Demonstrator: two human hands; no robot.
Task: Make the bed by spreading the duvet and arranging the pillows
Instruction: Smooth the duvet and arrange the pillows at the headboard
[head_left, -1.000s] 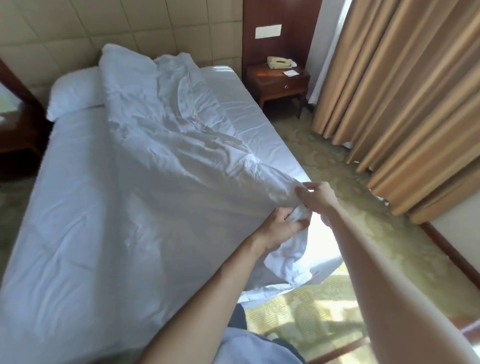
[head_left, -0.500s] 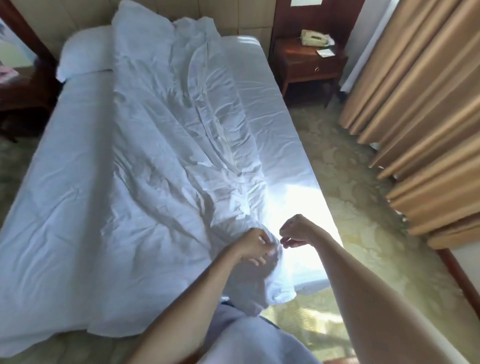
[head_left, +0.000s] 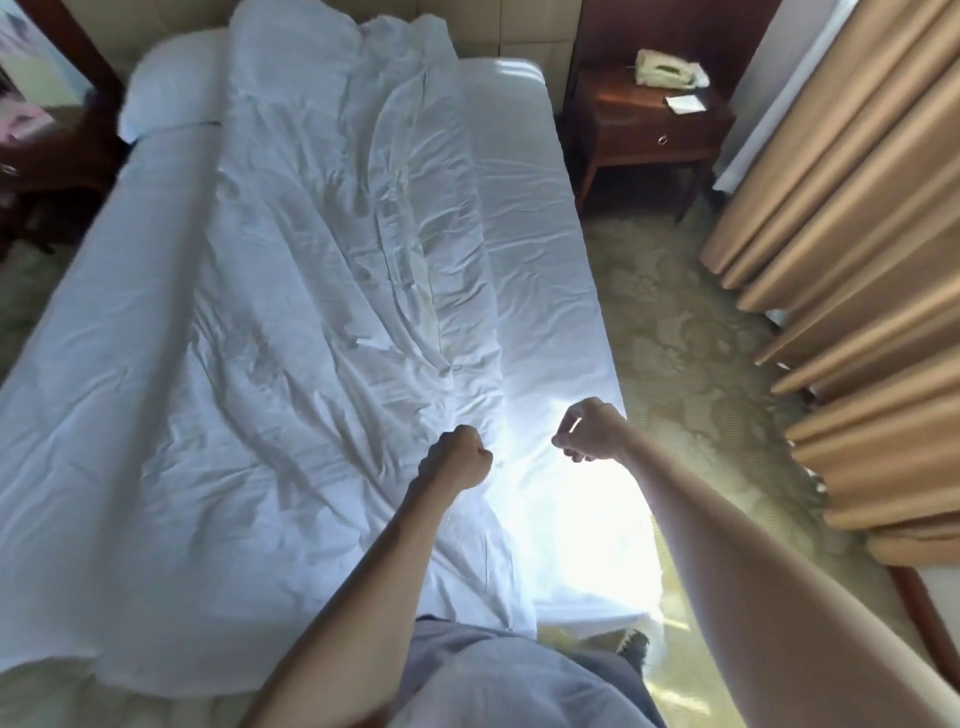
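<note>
A crumpled white duvet (head_left: 291, 322) lies lengthwise over the left and middle of the bed, its far end bunched up against the headboard. A strip of bare sheet (head_left: 524, 218) shows along the right side, with bright sunlight on its near end. One white pillow (head_left: 171, 88) peeks out at the far left under the duvet. My left hand (head_left: 460, 457) is a fist at the duvet's right edge, where the creases converge. My right hand (head_left: 592, 431) hovers over the sunlit sheet, fingers curled on nothing.
A dark wooden nightstand (head_left: 649, 130) with a cream telephone (head_left: 667, 67) stands right of the bed head. Tan curtains (head_left: 857, 270) hang along the right. Patterned carpet (head_left: 691, 353) runs between bed and curtains. Dark furniture (head_left: 47, 161) stands at the far left.
The duvet corner, lifted a second ago, has been laid flat on the bed. My right hand has let go and moved right. The view has tilted down toward the bed.
</note>
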